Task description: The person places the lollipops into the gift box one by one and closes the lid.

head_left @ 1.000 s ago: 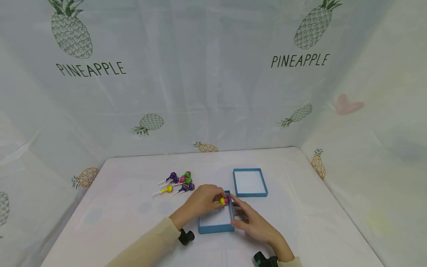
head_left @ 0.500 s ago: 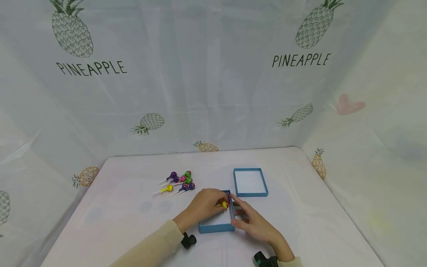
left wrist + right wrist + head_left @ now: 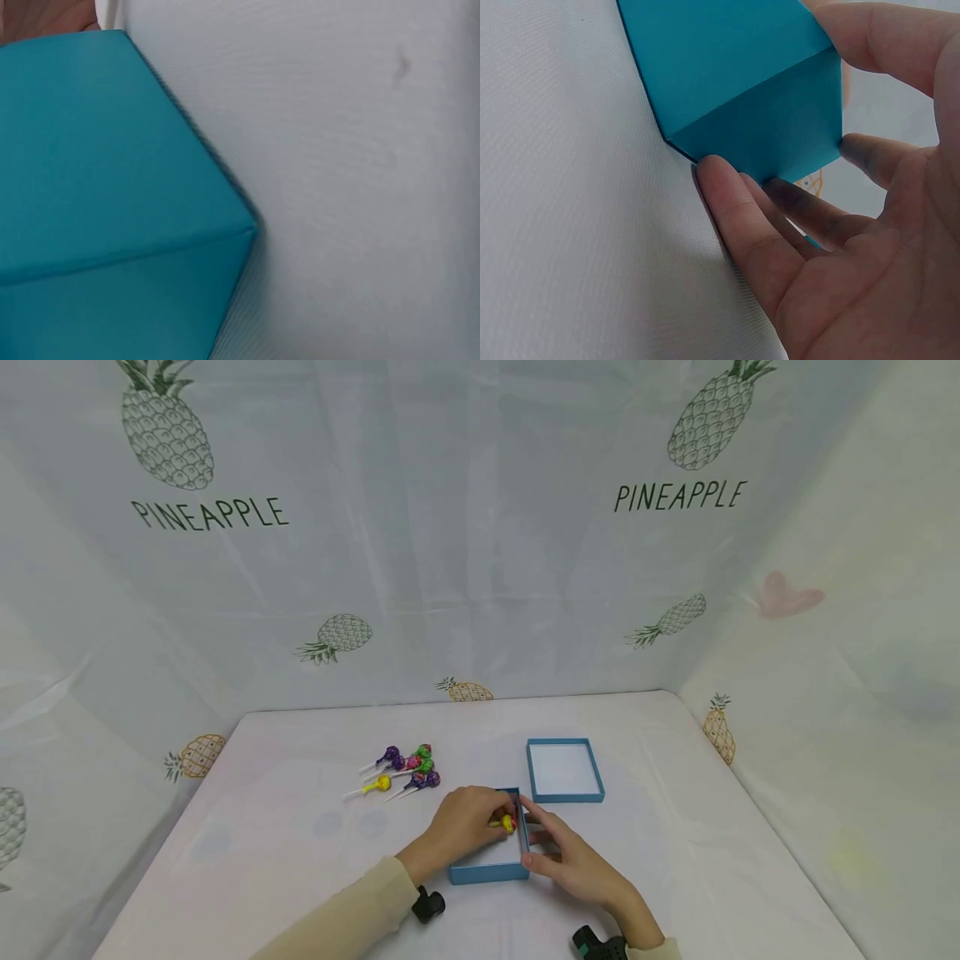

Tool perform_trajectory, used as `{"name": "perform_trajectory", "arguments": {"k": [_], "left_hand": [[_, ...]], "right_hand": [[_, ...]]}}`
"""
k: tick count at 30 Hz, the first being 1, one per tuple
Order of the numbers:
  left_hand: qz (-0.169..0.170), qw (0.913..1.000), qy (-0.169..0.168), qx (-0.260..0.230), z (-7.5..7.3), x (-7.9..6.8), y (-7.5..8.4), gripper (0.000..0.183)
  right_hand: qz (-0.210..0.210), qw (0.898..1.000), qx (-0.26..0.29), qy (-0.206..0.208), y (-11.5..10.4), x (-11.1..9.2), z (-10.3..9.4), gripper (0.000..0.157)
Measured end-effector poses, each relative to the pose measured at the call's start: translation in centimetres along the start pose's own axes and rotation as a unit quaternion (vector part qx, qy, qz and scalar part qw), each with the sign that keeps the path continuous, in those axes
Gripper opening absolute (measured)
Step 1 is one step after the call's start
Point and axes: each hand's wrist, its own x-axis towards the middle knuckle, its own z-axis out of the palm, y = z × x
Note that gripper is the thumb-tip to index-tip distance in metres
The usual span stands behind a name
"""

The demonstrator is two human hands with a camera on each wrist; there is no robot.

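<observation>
My left hand (image 3: pixel 467 818) reaches into a shallow blue box (image 3: pixel 489 872) with a white inside, in the head view. Its fingers pinch a yellow-and-pink lollipop (image 3: pixel 508 823) near the box's right wall; the fingertips are partly hidden behind the hand. Against that same wall, from outside, my right hand (image 3: pixel 573 857) rests with spread, fairly straight fingers and the thumb at the near corner. The right wrist view shows these fingertips (image 3: pixel 721 176) touching the blue side wall. In the left wrist view, the blue box's outer corner (image 3: pixel 127 157) fills the left part.
Several wrapped lollipops (image 3: pixel 425 766), purple, green, pink and yellow, lie in a loose group left of the box. A matching blue lid (image 3: pixel 566 797) lies inside-up behind it to the right. White cloth (image 3: pixel 285 860) covers the table, with a pineapple-print curtain (image 3: pixel 465 568) around it.
My left hand has shifted slightly toward me and right, bringing the lollipop lower by the box's right wall. The right hand stays in place against the box.
</observation>
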Motion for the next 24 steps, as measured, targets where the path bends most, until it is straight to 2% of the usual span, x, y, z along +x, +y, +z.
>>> {"name": "perform_trajectory", "arguments": {"k": [16,24], "left_hand": [[0.0,0.9999,-0.015,0.005,0.25,0.38,-0.03,0.018],[0.001,0.9996,-0.008,0.026,0.65,0.18,-0.01,0.019]], "right_hand": [[-0.005,1.0,-0.001,0.0,0.07,0.06,-0.1,0.077],[-0.004,1.0,0.002,-0.002,0.15,0.03,0.0,0.076]]}}
